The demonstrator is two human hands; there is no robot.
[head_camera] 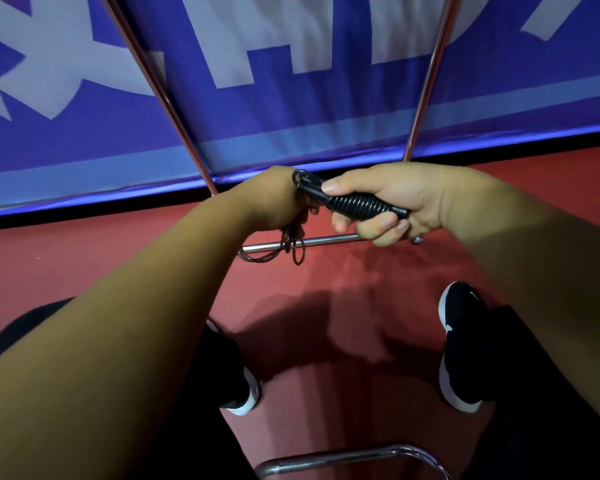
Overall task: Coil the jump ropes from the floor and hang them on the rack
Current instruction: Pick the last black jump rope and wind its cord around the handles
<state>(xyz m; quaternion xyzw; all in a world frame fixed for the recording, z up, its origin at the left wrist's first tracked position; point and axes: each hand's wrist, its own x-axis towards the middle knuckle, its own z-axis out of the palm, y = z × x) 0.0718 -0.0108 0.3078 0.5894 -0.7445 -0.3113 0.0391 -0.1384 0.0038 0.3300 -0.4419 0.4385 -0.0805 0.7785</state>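
My right hand [388,202] grips the black ribbed handle [355,204] of a jump rope, thumb on top near its front end. My left hand [274,199] is curled round the thin dark rope, whose coiled loops [293,245] hang below the fist. Both hands meet in front of me, just above the low crossbar [326,241] of the chrome rack. Two slanted rack poles [163,98] rise to the top of the view on either side.
Red floor [84,265] lies below, with a blue banner wall [291,109] right behind the rack. My two black shoes [459,344] stand apart on the floor. A curved chrome tube [354,457] sits at the bottom edge between my legs.
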